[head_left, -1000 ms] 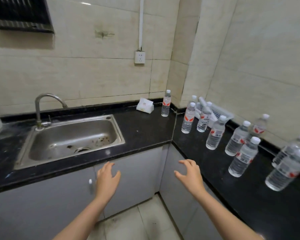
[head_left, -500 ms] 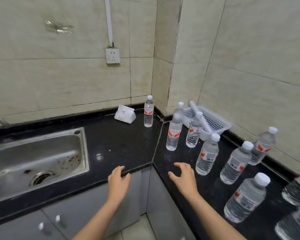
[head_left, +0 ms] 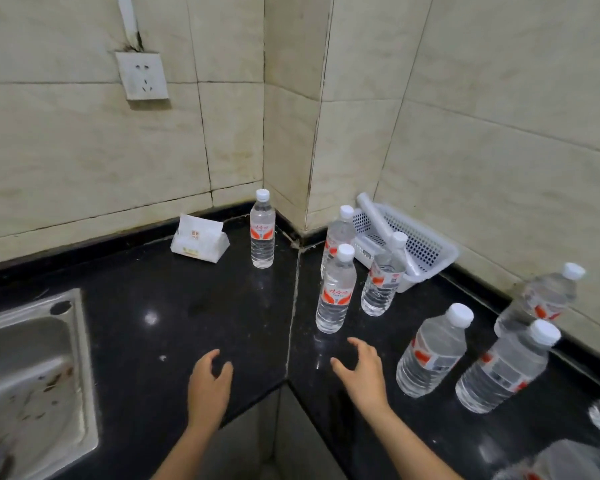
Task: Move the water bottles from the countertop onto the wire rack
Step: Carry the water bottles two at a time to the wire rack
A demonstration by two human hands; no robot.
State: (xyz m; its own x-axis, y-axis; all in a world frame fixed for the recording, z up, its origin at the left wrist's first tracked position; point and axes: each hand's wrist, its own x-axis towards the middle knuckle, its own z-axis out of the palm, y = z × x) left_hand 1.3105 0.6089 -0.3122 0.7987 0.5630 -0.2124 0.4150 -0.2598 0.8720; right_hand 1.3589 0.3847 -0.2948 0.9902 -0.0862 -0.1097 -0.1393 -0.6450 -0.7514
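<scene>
Several clear water bottles with white caps and red labels stand on the black countertop (head_left: 187, 317). One bottle (head_left: 262, 230) is alone near the corner. The nearest bottle (head_left: 336, 289) stands just beyond my right hand (head_left: 361, 372), with two more (head_left: 383, 275) behind it. Other bottles (head_left: 430, 351) line the right wall. My left hand (head_left: 208, 386) hovers over the counter's front edge. Both hands are empty with fingers spread. No wire rack is in view.
A white plastic basket (head_left: 426, 251) sits tilted in the right corner behind the bottles. A white tissue pack (head_left: 200, 240) lies near the back wall. A steel sink (head_left: 32, 375) is at the left. A wall socket (head_left: 142, 76) hangs above.
The view has swung right and closer to the corner. Both hands have moved forward over the counter, the right one nearer the closest bottle.
</scene>
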